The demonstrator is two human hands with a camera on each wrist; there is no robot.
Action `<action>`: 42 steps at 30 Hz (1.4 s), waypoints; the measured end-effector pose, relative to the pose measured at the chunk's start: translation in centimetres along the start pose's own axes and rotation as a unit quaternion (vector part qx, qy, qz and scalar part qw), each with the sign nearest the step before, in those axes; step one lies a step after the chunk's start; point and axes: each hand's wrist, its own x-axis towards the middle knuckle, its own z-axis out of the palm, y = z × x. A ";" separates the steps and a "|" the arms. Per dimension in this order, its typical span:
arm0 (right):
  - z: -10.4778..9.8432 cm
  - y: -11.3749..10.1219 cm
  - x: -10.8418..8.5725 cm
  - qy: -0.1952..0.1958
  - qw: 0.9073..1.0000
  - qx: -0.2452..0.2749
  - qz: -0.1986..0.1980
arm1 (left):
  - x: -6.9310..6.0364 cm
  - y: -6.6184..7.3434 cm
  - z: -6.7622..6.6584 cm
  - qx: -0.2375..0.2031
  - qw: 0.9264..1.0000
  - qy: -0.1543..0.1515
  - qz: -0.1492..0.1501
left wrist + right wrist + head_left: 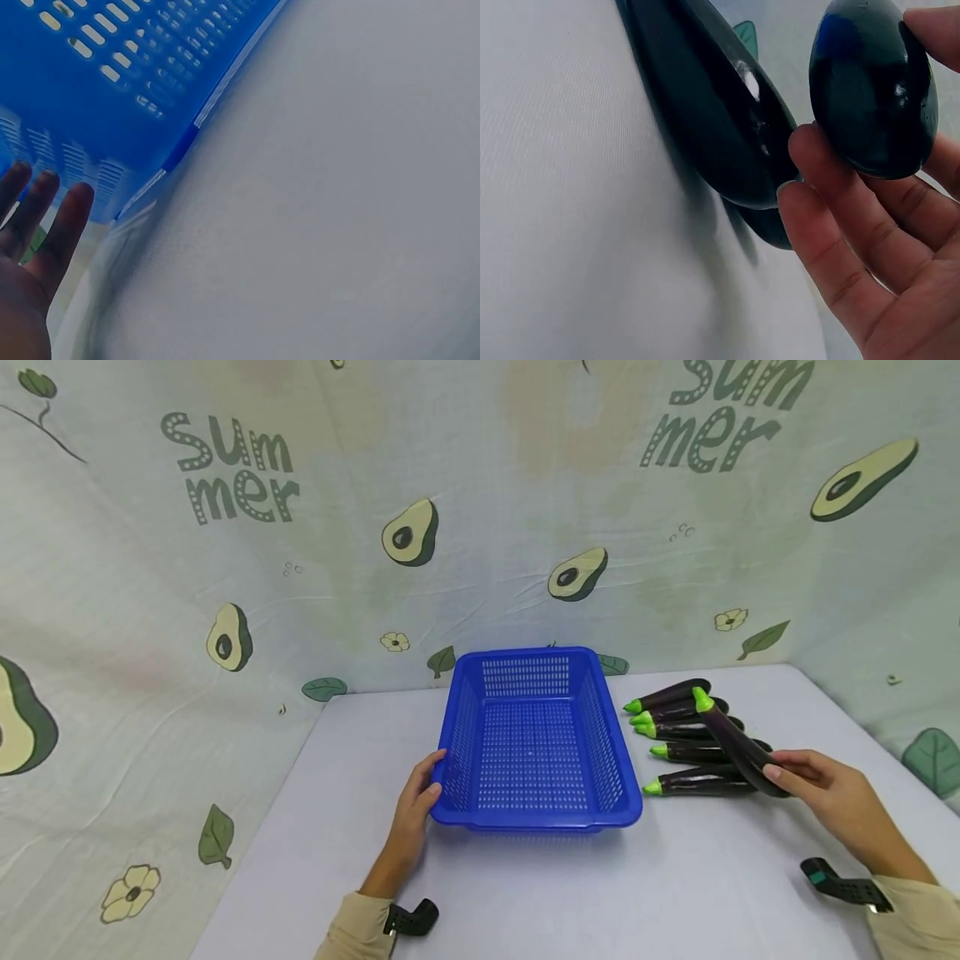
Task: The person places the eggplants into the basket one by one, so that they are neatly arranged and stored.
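Observation:
A blue plastic basket (536,821) with slotted walls and floor stands on the white table in the head view. My left hand (411,810) rests against its left side near the front corner. In the left wrist view, straight, spread fingers (66,232) lie by the basket wall; the thumb is out of sight there. At the right, my right hand (836,793) pinches a dark purple eggplant (731,735) by its rounded bottom end, the green stem end pointing up and away to the left. The held eggplant is above several others (701,782) lying in a row right of the basket.
The white tabletop (540,902) spreads out around the basket and the eggplants. A printed cloth (480,460) with avocados and lettering hangs behind and along the sides. Each wrist wears a black strap device (846,885).

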 end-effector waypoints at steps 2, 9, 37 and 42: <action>-0.1 -0.2 0.1 0.001 1.000 0.006 -0.004 | 0.1 0.0 -0.1 -0.014 1.000 -0.013 -0.008; 0.0 -1.2 0.5 -0.003 1.000 0.020 0.002 | 0.9 0.2 -0.5 -0.072 0.995 -0.044 -0.054; 2.0 -3.8 3.2 0.009 0.995 0.090 -0.042 | 1.8 -0.5 -0.2 -0.131 0.989 -0.047 -0.056; 2.1 -3.8 3.3 0.005 0.996 0.084 -0.038 | 1.7 -0.3 -0.1 -0.120 0.990 -0.047 -0.064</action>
